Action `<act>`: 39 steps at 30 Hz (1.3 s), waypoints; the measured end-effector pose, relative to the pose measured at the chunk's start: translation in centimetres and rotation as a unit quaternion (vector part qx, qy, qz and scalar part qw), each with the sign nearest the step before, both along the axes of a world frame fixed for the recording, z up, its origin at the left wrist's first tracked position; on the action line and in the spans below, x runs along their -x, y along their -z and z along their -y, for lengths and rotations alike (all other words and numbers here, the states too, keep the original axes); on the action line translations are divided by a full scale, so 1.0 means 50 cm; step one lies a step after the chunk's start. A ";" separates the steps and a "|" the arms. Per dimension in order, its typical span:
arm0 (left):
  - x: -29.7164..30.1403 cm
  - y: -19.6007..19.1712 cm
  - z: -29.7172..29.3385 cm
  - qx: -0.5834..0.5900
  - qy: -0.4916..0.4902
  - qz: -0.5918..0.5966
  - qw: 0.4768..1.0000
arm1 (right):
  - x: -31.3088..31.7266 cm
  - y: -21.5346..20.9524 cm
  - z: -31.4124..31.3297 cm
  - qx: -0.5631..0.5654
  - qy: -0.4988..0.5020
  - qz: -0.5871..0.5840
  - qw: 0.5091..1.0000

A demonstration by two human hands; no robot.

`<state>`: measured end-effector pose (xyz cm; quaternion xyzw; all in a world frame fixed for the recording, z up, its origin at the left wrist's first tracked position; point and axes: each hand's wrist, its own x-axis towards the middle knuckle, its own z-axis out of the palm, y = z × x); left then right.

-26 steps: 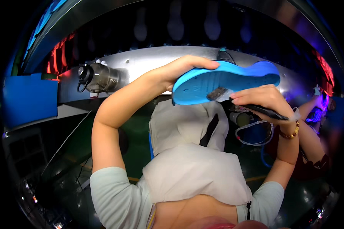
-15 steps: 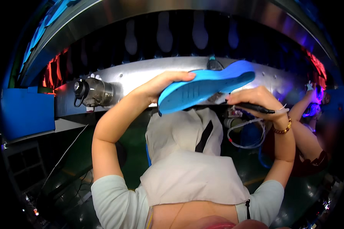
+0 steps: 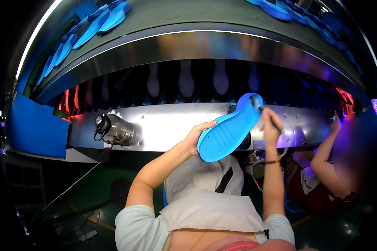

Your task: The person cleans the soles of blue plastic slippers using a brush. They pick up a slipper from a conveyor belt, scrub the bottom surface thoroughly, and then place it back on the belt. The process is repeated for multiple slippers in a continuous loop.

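Observation:
My left hand (image 3: 196,136) is closed on the wide lower end of a bright blue shoe sole (image 3: 228,134). The sole is tilted, its ribbed inner face toward me and its narrower end up and to the right. In my right hand (image 3: 272,123), slightly blurred, is a thin dark-handled brush (image 3: 256,102). Its tip meets the inside of the sole's upper end. A pale tube hangs beside my right wrist. Behind the sole, partly covered by it, a dark object (image 3: 245,142) lies on the metal bench (image 3: 171,131).
On the bench to the left, a dark translucent bottle (image 3: 120,130) lies on its side. Blue soles (image 3: 100,25) rest on the green belt (image 3: 188,16) above. Under the metal hood, soles stand in shadow between red lights. At right is a co-worker's arm (image 3: 324,157); a small container (image 3: 257,169) sits below the bench.
My view has tipped up, showing the belt. The sole has turned its inner face toward me. My right hand has risen, bringing the brush tip from below the sole to its upper end.

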<state>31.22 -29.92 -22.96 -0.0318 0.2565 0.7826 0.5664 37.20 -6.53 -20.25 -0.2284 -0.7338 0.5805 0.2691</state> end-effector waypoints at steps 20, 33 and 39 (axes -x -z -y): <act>0.089 -0.297 -0.105 -0.206 -0.157 -0.313 0.914 | -0.144 0.094 -0.007 0.412 -0.062 -0.099 0.904; -0.219 -0.266 -0.097 -0.376 0.049 -0.748 0.544 | -0.176 0.031 -0.078 0.266 -0.145 0.017 0.953; -0.225 -0.283 -0.094 -0.403 0.045 -0.753 0.518 | -0.176 -0.022 -0.089 0.175 -0.186 0.051 0.965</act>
